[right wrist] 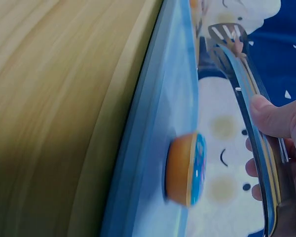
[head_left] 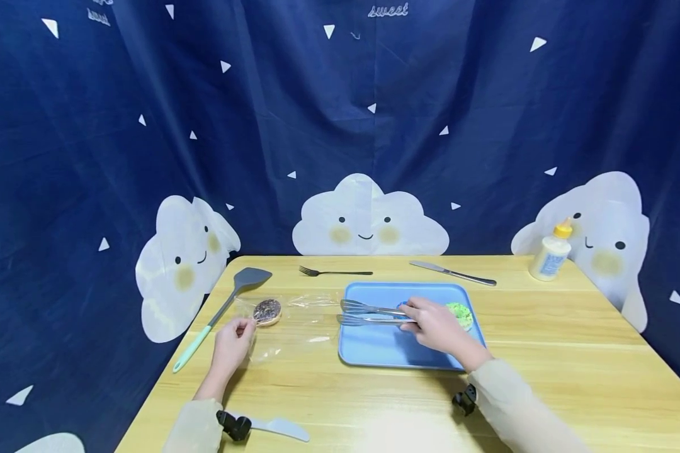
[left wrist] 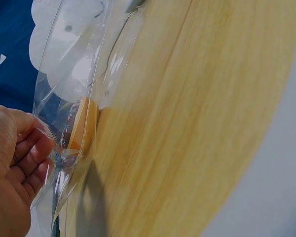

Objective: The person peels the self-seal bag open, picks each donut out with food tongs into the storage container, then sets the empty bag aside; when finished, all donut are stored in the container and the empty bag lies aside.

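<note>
My left hand (head_left: 235,345) pinches the edge of a clear plastic bag (head_left: 303,343) between thumb and fingers. Inside the bag lies a chocolate-topped doughnut (head_left: 267,312), just past the fingertips; its tan side shows through the film in the left wrist view. Metal tongs (head_left: 374,309) are gripped in my right hand (head_left: 435,324), above the blue tray (head_left: 368,354). Their slotted heads point left, apart and with nothing between them. A blue-iced doughnut (right wrist: 185,170) sits on the tray, mostly hidden by the right hand in the head view. Beside it is a green-topped doughnut (head_left: 461,314).
A grey spatula with a mint handle (head_left: 192,348) lies along the left edge. Behind the bag and tray are a fork (head_left: 334,273) and a table knife (head_left: 453,272). A yellow-capped bottle (head_left: 549,258) stands back right. A pale plastic knife (head_left: 283,428) lies near my left wrist.
</note>
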`<state>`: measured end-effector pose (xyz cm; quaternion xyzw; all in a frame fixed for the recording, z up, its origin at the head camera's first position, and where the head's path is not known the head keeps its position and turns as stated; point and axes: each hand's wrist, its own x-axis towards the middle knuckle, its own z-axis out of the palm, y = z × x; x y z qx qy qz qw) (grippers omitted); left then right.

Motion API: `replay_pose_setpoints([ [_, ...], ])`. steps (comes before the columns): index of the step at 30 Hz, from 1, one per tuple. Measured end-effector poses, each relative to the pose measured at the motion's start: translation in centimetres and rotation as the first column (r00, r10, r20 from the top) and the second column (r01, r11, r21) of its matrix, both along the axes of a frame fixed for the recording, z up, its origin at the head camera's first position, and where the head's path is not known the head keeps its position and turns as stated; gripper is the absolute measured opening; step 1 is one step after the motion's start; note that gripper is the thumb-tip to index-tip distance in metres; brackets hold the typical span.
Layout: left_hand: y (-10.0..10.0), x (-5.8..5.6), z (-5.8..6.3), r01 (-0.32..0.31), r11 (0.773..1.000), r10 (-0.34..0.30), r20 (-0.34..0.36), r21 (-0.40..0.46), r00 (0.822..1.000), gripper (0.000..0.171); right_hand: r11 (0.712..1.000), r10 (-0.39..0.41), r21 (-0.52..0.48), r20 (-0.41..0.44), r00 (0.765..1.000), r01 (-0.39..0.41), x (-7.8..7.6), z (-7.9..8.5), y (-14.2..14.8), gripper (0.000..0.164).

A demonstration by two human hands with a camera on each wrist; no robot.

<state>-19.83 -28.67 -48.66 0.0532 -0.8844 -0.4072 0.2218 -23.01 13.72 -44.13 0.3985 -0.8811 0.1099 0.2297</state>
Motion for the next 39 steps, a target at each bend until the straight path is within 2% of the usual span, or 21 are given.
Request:
replay_pose_setpoints([
  [7, 0.1, 0.0, 0.0, -0.014, 1.0, 0.014, 0.012, 0.027, 1.0, 0.016, 0.998, -0.027, 0.052, 0.068, 0.997, 0.023, -0.6, -0.4, -2.6, 0.027],
  [12, 0.0, 0.1, 0.1, -0.024, 0.999, 0.024, 0.009, 0.024, 1.0, 0.014, 0.997, -0.004, 0.071, 0.117, 0.993, -0.004, -1.1, -0.4, -4.5, 0.027],
  [16, 0.0, 0.2, 0.0, -0.013, 1.0, 0.014, -0.026, 0.019, 1.0, 0.012, 0.995, 0.006, 0.102, 0.161, 0.987, -0.023, -1.4, -0.2, -6.0, 0.028],
  [20, -0.1, 0.1, -0.4, 0.0, 1.0, 0.002, -0.095, 0.025, 0.995, 0.011, 0.992, -0.013, 0.127, 0.202, 0.979, -0.014, -1.8, -0.1, -7.3, 0.033],
  [23, -0.1, 0.0, -0.7, -0.003, 1.0, 0.006, -0.117, 0.026, 0.993, 0.01, 0.989, -0.023, 0.146, 0.213, 0.977, -0.009, -2.0, -0.3, -8.1, 0.036],
  [31, -0.1, -0.2, -0.9, -0.026, 0.999, 0.028, -0.085, 0.029, 0.996, 0.014, 0.988, -0.006, 0.154, 0.235, 0.972, -0.031, -2.5, -0.2, -9.8, 0.033],
  [39, 0.0, -0.2, -0.8, -0.024, 0.999, 0.027, -0.114, 0.026, 0.993, 0.014, 0.981, -0.019, 0.187, 0.333, 0.943, -0.046, -2.9, 0.6, -11.0, 0.045],
])
